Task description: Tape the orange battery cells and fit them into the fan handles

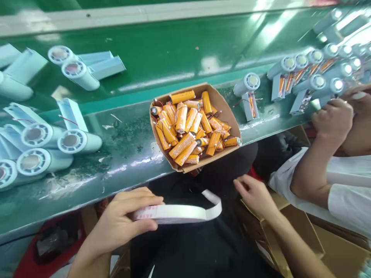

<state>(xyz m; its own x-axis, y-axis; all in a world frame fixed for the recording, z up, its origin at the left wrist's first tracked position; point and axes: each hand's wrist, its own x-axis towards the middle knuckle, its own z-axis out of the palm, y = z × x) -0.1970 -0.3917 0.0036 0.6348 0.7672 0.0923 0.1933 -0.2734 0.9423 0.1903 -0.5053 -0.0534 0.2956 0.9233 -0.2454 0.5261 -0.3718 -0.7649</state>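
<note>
My left hand (124, 220) is closed around a roll of white tape (181, 212) with pink print, held over my lap below the bench edge. The tape's loose end curls up at the right side of the roll. To the right of that end, apart from it, is my right hand (255, 195). Its fingers are curled and drawn together; whether something small is between the fingertips I cannot make out. Beyond both hands, a cardboard box (227, 104) holds many orange-wrapped battery packs (189, 119) with thin wires, some with white strips on them.
Pale blue cylindrical housings (79, 141) lie in groups on the green bench (124, 135) at left. More housings (251, 85) stand at right, some with orange packs inside. A co-worker's hand (333, 119) works there. Cardboard boxes (301, 224) sit below, at right.
</note>
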